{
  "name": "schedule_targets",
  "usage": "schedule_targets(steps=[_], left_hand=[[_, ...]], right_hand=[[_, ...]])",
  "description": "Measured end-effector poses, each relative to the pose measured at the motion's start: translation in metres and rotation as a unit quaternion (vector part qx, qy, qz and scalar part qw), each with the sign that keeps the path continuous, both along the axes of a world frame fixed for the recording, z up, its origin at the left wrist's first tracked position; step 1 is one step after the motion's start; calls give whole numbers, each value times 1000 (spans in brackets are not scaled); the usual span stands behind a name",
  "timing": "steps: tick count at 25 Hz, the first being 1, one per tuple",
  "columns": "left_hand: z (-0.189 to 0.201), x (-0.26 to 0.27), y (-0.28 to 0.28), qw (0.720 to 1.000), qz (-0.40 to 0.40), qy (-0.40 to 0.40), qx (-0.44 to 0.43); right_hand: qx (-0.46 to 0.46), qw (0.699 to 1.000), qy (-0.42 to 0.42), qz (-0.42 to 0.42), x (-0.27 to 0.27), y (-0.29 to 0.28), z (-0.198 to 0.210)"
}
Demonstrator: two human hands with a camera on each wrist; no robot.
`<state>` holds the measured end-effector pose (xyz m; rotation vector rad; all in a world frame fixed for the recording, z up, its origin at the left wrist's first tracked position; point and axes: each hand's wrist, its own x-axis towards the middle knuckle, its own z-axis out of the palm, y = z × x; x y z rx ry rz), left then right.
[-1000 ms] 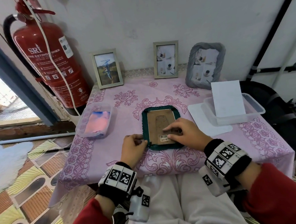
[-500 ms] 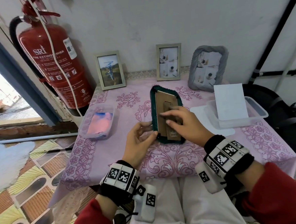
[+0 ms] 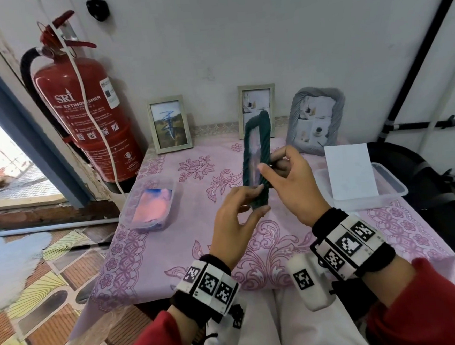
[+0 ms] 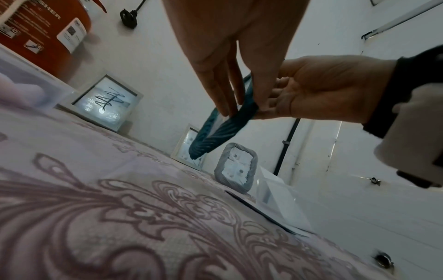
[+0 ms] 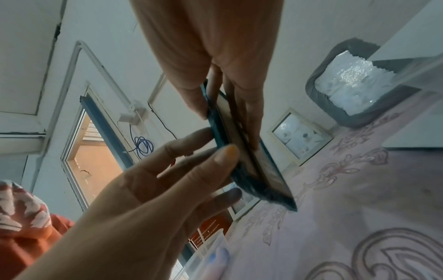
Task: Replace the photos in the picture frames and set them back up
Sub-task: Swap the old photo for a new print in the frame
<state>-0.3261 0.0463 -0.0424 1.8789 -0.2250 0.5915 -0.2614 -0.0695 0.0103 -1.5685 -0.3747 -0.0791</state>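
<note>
A dark green rope-edged picture frame [image 3: 262,145] is upright and almost edge-on above the pink tablecloth [image 3: 172,246], its glass side turned left. My right hand [image 3: 291,181] pinches its middle, thumb on the front and fingers on the brown backing [image 5: 236,140]. My left hand [image 3: 237,212] grips the frame's lower end [image 4: 215,136] between straightened fingers and thumb. Three more frames stand against the wall: a landscape photo [image 3: 169,123], a pale frame [image 3: 252,100] partly hidden by the green one, and a grey rope frame [image 3: 315,117].
A clear tub [image 3: 150,204] with pink-blue prints sits at the table's left. On the right, a clear tub [image 3: 391,185] holds a white sheet [image 3: 351,171]. A red fire extinguisher [image 3: 82,115] stands left of the table.
The green frame lay face down on the table a second ago. Both hands have lifted it and turned it upright, and it now hangs above the table, edge-on to me.
</note>
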Motion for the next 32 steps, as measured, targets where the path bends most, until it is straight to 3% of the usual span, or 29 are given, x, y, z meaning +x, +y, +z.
schedule_targets(steps=[3,7,9,12,16,19,23,28,30,32], left_hand=[[-1,7,5,1000,18,21,15],[-5,20,24,989,121,78,-30],[-6,24,32,979,86,115,-141],[-9,23,37,929,-10,158,-333],[-20,25,42,904,-9,169,-393],[-30,25,44,898,18,168,-406],[-46,24,49,913,37,194,-358],[-62,24,56,946,85,236,-205],[-65,28,62,952,130,264,-79],[-67,31,68,937,174,301,44]], right_hand=[[34,999,18,4,1,-7,-2],[76,996,48,-1,6,-11,-11],[86,994,68,-12,10,-13,-19],[93,990,100,-25,14,-14,-33],[75,987,142,-25,17,-13,-53],[-12,988,153,19,19,-14,-71],[-177,978,104,46,26,-18,-88],[-228,968,88,49,29,-22,-99],[-240,965,88,58,31,-24,-99],[-271,957,78,75,33,-25,-99]])
